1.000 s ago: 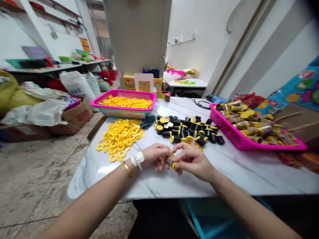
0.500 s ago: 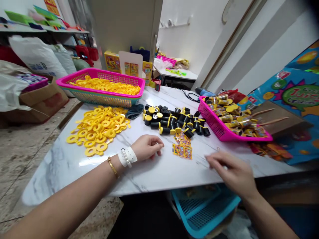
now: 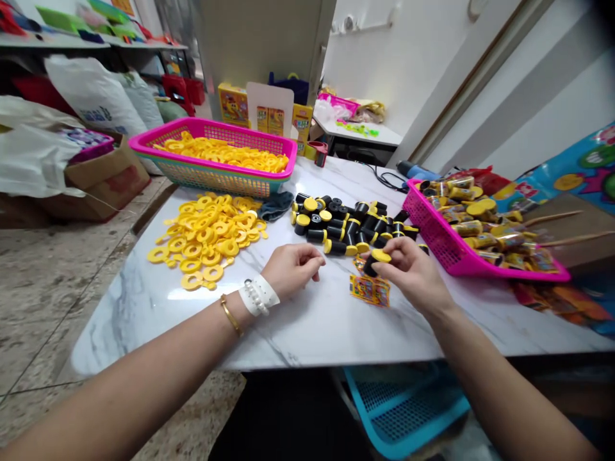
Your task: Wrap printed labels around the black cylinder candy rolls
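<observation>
I see the black tube w/ yellow cap (image 3: 376, 261) pinched in the right hand (image 3: 410, 275), fingers curled round it, cap end pointing up-left. It's held just over the worktop (image 3: 312, 320), near the front edge of the black tube pile (image 3: 353, 229). Directly under/beside the hand lies a small stack of printed stickers (image 3: 369, 289), flat on the marble, touching nothing else I can make out.

Left hand (image 3: 293, 269) rests on the worktop a bit left of the stickers, fingers curled loosely into a near-fist, holding nothing I can see. White beaded band and a gold bangle on that wrist.

Further left: loose heap of yellow rings (image 3: 206, 234) spread on the worktop, well apart from both hands. Behind it a pink basket (image 3: 211, 169) filled w/ more yellow rings; a dark cloth (image 3: 276, 206) sits between basket and tube pile. On the right a 2nd pink tray (image 3: 446, 256) holds finished wrapped tubes, gold/yellow, just beside the pile. Blue basket (image 3: 403, 410) below the worktop edge, between my arms. Yellow boxes (image 3: 262, 115) stand at the far end.
</observation>
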Tool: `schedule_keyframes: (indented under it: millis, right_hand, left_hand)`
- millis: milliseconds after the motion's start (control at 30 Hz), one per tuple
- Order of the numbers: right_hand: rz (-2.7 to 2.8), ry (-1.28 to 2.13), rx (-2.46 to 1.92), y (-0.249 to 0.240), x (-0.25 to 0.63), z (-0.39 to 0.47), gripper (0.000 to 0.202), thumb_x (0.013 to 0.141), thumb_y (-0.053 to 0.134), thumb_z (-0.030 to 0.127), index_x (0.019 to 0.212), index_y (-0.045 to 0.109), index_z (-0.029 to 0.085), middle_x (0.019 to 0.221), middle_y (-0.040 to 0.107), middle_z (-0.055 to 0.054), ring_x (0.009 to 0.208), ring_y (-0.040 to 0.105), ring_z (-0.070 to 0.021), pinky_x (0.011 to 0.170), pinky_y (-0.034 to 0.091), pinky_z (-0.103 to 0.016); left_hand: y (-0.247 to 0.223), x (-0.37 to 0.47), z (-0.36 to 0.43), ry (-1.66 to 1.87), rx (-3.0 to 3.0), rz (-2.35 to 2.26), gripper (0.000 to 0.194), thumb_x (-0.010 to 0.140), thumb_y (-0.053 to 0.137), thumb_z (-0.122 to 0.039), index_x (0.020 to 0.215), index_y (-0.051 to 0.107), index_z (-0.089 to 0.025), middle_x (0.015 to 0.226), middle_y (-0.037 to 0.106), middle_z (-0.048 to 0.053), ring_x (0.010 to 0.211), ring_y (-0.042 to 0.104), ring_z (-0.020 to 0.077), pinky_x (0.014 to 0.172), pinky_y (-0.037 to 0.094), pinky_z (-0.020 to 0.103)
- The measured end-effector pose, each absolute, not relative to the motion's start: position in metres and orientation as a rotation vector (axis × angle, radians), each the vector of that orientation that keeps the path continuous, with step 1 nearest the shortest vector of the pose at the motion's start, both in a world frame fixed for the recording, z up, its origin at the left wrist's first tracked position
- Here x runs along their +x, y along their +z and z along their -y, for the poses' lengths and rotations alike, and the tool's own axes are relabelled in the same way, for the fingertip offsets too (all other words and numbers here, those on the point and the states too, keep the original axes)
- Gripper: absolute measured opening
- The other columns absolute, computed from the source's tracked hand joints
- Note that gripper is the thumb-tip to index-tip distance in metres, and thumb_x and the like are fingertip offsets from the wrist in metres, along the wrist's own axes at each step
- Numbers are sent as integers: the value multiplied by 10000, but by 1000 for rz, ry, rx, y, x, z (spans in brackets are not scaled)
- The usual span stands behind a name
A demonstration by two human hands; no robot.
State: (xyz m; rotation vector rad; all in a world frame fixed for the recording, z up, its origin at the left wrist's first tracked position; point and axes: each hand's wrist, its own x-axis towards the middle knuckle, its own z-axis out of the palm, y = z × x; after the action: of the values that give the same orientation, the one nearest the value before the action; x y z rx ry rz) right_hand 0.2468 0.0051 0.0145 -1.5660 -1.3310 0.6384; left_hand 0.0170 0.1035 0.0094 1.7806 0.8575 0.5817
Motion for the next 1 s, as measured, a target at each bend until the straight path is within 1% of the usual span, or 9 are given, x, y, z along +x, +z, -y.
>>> schedule_keyframes:
  millis: [67,133,200,333,400,500,600,733,1000]
  right_hand:
    - [1354,697,-1513,13,226,-9,353,748,750,362,903,449,264,873,724,-21,781,686,-204,668,529,-311]
    - [1470,620,-1591,9,211,-15,351,717,781,342,866,477,252,816,695,2,670,629,-166,599,490,-282]
    - [1581,522,-1656,4,207,-16,311,724,784,341,883,537,240,836,684,4,622,580,-144,580,472,-278]
    - [1702,214,-1672,-3,228,4,254,820,726,326,1059,688,248,1048,694,-55,871,630,-210,774,511,-364]
    - [1764,113,-1685,-9,243,18,221,832,722,307,1048,742,262,1033,689,-64,940,624,-238,834,506,-402]
    - [1803,99,-1689,-20,254,31,110,841,718,282,928,782,259,915,678,-59,866,615,-229,774,519,-391]
    - [1810,33,-1674,-24,252,31,64,845,717,265,816,769,243,856,678,-55,842,602,-230,757,514,-390]
    - [1830,75,-1635,-21,249,25,39,850,714,248,823,736,231,896,691,-55,878,607,-230,804,507,-395]
    - [1883,-74,-1605,-13,245,19,174,912,617,240,740,615,209,735,608,-32,758,555,-216,708,455,-370]
  left_hand:
    - [11,17,-104,594,1814,-879,216,849,559,-331,799,696,-171,639,692,-4,453,514,88,502,393,195]
    - [11,16,-105,602,1864,-896,218,845,563,-325,780,702,-170,637,694,-1,473,525,96,515,393,200]
    - [12,16,-106,604,1903,-911,215,841,565,-312,764,707,-170,634,695,0,489,536,104,527,393,205]
    - [12,15,-106,626,1919,-923,207,845,564,-291,757,709,-172,623,694,-4,498,546,107,549,399,210]
    - [13,16,-104,650,1911,-914,203,848,563,-282,753,705,-171,620,692,-6,497,548,103,555,401,206]
    - [14,16,-102,679,1902,-895,202,849,565,-276,742,699,-169,612,686,-7,490,545,97,548,398,200]
    - [14,16,-101,717,1888,-899,203,845,572,-288,741,697,-167,603,681,-5,474,532,93,531,389,196]
    - [13,15,-105,752,1846,-918,203,838,577,-306,754,698,-167,601,680,-4,448,510,86,508,381,195]
    - [15,14,-98,751,1703,-835,202,834,583,-333,789,682,-163,595,658,-2,414,460,72,460,357,192]
